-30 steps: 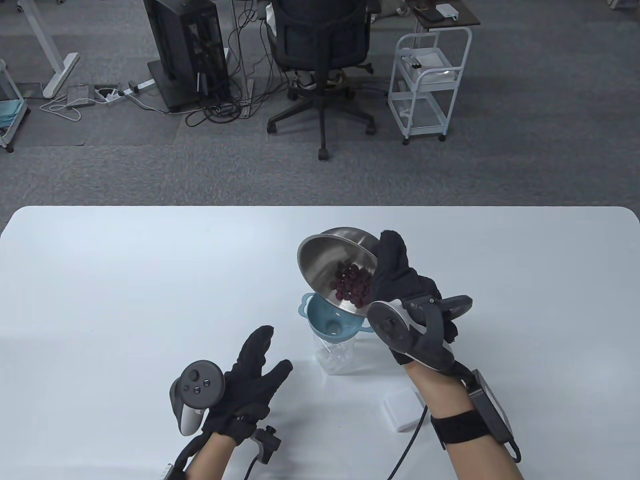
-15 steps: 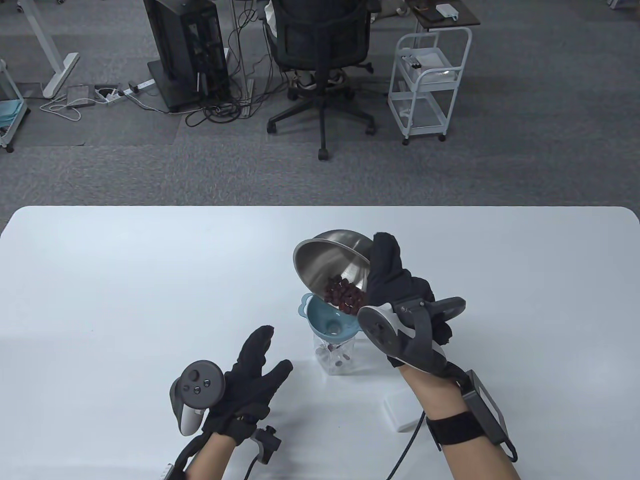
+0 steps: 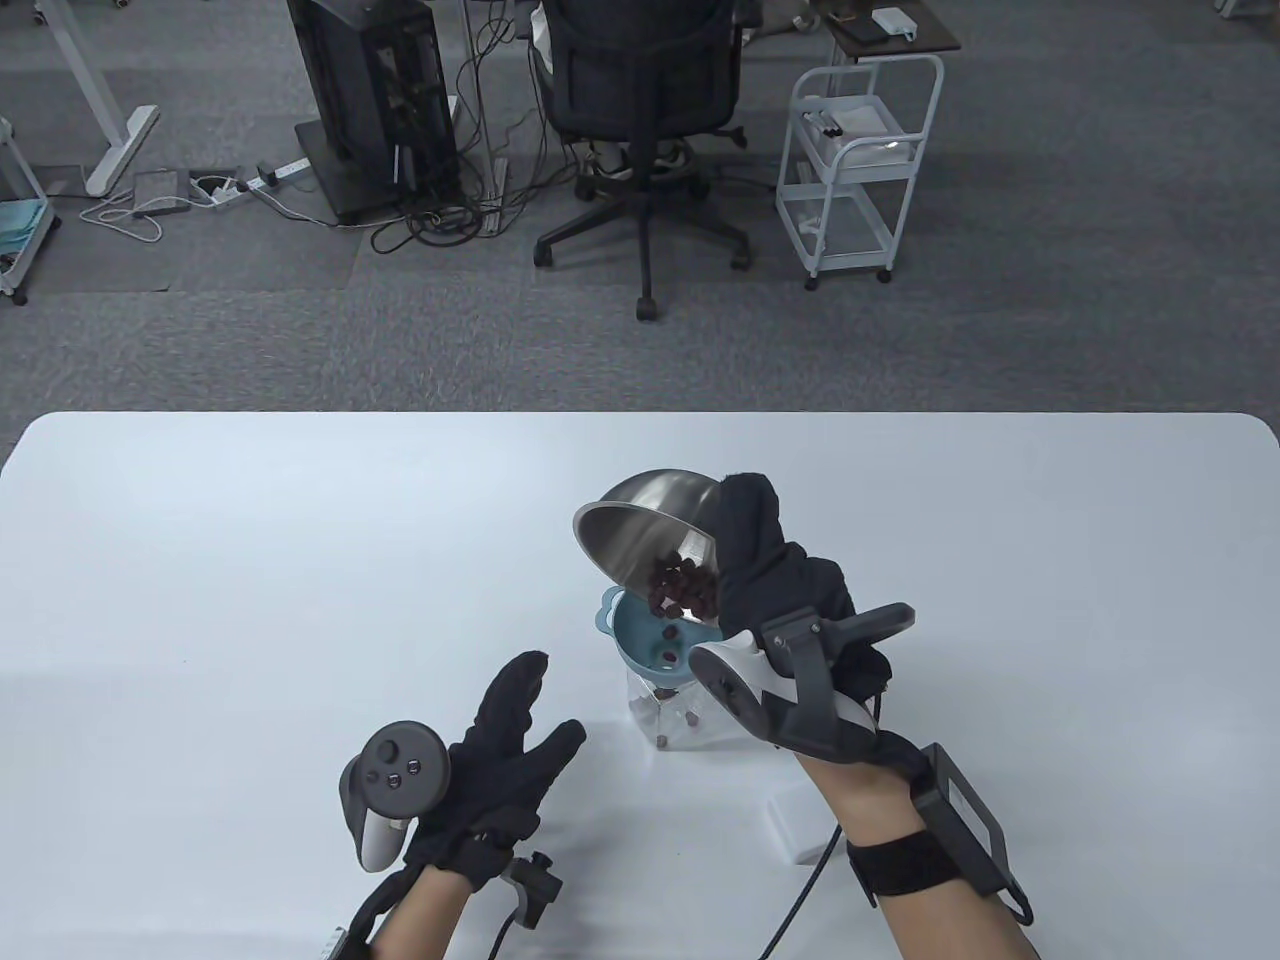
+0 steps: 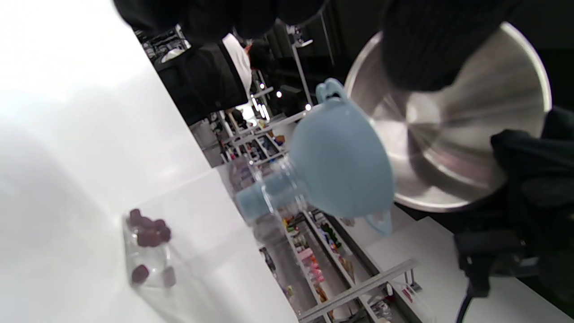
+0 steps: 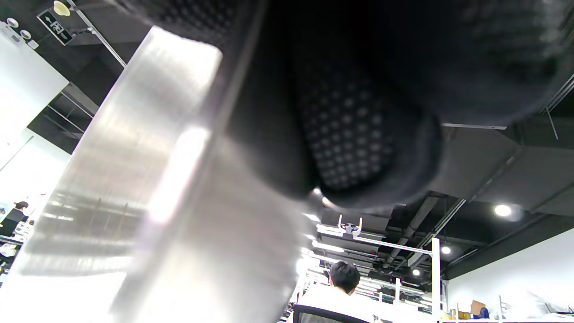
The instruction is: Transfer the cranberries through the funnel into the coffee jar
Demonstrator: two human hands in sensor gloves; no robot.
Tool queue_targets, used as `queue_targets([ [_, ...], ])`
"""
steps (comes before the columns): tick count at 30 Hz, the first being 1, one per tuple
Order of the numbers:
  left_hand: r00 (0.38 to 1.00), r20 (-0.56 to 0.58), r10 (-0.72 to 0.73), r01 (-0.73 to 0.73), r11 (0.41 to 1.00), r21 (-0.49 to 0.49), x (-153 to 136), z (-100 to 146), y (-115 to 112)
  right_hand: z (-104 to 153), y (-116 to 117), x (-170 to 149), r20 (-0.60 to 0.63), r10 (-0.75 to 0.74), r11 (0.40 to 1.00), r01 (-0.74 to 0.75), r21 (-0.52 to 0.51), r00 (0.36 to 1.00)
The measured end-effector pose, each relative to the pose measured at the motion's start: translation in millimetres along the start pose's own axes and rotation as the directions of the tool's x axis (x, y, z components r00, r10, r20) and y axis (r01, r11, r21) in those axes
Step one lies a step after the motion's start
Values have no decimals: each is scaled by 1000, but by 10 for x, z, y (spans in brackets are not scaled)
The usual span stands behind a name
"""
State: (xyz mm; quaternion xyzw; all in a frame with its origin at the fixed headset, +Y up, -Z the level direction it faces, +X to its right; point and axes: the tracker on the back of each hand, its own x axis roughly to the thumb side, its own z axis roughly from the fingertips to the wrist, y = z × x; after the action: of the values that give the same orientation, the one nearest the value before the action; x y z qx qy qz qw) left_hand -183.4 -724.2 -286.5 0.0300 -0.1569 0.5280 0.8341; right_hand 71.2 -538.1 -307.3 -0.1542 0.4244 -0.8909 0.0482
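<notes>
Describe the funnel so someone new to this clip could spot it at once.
On the white table, look just right of centre, where the right hand tips a steel bowl of cranberries. Directly under the bowl's lip sits the funnel, its spout in the mouth of a clear jar. It is the only pale blue item, with small loop handles on its rim.

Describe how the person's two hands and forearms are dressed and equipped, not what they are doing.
Both hands wear black knit gloves; the right hand glove shows a dotted palm texture in the right wrist view. The left hand carries a grey-and-white tracker with round buttons. The right forearm has a black strap, a black box and a black cable. Forearms are bare.
</notes>
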Motion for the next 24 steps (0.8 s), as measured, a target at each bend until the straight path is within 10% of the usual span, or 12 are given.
queue_targets([
  [24,1000,2,-1,1,1000,0,3,2,-2,23,-48,78,54,75,996,-73,-45,996],
])
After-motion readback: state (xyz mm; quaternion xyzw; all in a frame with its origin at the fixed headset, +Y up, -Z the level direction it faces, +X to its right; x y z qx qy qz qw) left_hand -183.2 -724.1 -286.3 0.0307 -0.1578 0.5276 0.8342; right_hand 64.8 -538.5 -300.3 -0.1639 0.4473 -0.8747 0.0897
